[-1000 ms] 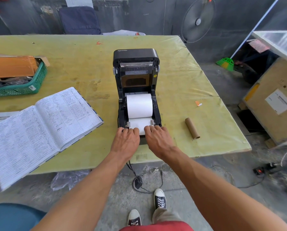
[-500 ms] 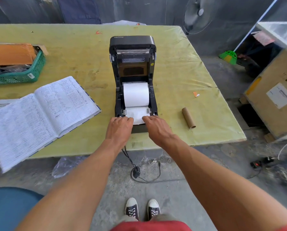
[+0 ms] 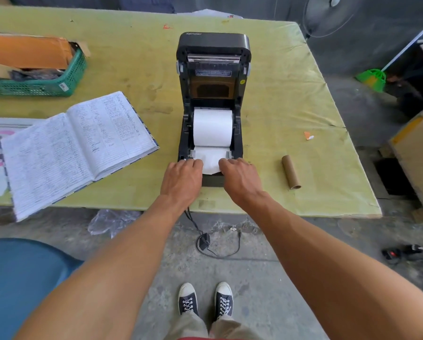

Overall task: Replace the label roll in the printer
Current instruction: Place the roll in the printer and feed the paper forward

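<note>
1. The white label roll (image 3: 212, 127) sits in the open black plastic printer (image 3: 213, 99) on the yellow-green counter (image 3: 291, 99), its axis running left to right.
2. Its loose paper tail (image 3: 210, 163) runs toward the person, between both hands.
3. The left hand (image 3: 182, 179) and right hand (image 3: 240, 179) each press fingertips on a tail edge, equally near; whether either grip pinches the paper, I cannot tell.
4. The lid hinges beyond the roll, probably the next reach.

Label roll (image 3: 212, 127) in printer (image 3: 213, 49), ledger (image 3: 75, 148) left, core (image 3: 291, 171) right
</note>
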